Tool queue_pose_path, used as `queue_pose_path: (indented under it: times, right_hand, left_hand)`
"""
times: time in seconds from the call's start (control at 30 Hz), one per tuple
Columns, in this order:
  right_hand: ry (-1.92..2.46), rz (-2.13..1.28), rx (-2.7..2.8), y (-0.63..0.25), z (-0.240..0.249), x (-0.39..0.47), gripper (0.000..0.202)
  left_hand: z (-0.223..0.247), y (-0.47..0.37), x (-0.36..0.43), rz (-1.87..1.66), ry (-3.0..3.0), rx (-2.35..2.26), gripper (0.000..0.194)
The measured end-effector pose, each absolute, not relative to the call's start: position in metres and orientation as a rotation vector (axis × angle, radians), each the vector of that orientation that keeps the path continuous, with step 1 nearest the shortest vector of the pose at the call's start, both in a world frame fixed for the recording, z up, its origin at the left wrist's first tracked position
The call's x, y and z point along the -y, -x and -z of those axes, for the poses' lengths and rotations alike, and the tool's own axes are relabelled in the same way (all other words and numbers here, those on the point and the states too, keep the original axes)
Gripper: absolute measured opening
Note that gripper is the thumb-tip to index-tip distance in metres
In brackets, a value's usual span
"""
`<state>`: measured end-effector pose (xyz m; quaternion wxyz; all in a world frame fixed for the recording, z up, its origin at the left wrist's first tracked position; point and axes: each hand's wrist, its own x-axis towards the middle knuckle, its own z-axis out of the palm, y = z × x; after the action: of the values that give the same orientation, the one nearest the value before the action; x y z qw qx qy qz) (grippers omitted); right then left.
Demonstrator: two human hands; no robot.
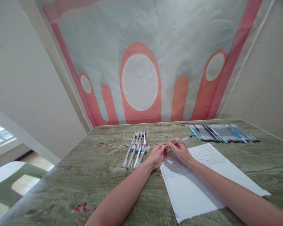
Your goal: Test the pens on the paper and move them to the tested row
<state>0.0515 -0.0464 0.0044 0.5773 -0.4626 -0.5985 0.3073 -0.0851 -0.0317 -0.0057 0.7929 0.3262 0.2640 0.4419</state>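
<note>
A slim pen [184,138] with a clear barrel and a dark end slants up to the right above the table. My right hand [180,152] is closed, pinching it between thumb and fingers. Beside it, my left hand [157,155] has its fingers curled together at the pen's left end; exactly what its fingertips grip there is partly hidden. Beneath my right hand and forearm lies a sheet of white paper [200,194], with rows of handwriting over its upper part and a ragged near edge.
Left of my hands, several pens [132,153] lie in two short rows. A long row of several more pens [217,133], mostly clear with some blue, lies at the far right. The wood-patterned table [103,175] meets a pink-and-grey wall covering [141,116]. A pale chair [16,179] stands lower left.
</note>
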Motion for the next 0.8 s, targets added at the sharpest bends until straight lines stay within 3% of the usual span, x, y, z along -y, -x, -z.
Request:
queue_pose_path:
  times: [0.8]
  right_hand:
    - [1.094,-0.668,1.481,-0.0504,-0.0043,0.0482,0.022]
  left_hand:
    - [0.0063,0.0882,0.0308,-0.950,-0.721,-0.553,0.017]
